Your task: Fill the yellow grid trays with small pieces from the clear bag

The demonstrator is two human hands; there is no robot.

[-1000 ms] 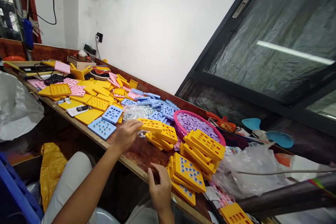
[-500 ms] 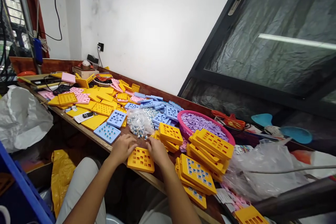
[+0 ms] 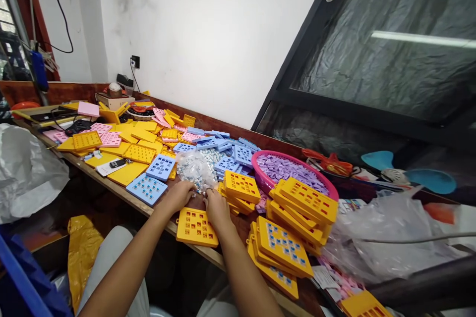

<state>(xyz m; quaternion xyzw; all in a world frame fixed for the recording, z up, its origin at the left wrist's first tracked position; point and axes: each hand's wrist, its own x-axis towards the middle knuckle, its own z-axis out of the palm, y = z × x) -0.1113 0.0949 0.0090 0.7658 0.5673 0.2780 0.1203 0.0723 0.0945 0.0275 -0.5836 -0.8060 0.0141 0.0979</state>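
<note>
A yellow tray [image 3: 197,228] with rows of square holes lies at the table's front edge, just below my hands. My left hand [image 3: 181,197] reaches past its top left corner, fingers curled together at the near edge of a heap of small blue and white pieces [image 3: 201,178]. On the heap's right side, my right hand [image 3: 216,206] has its fingertips pinched close to the pieces. Whatever either hand holds is too small to make out. Clear plastic film [image 3: 192,162] partly covers the heap.
To the right stand stacks of yellow trays [image 3: 282,247], some holding blue pieces, beside a pink basin [image 3: 256,161] of purple pieces. Light blue trays [image 3: 147,188] lie left of the heap. Further left spread yellow panels [image 3: 130,173]. A clear plastic bag [image 3: 394,233] lies far right.
Both hands have moved forward, off the yellow tray to the near edge of the heap. My left hand has left the tray's left side. The camera view has shifted slightly.
</note>
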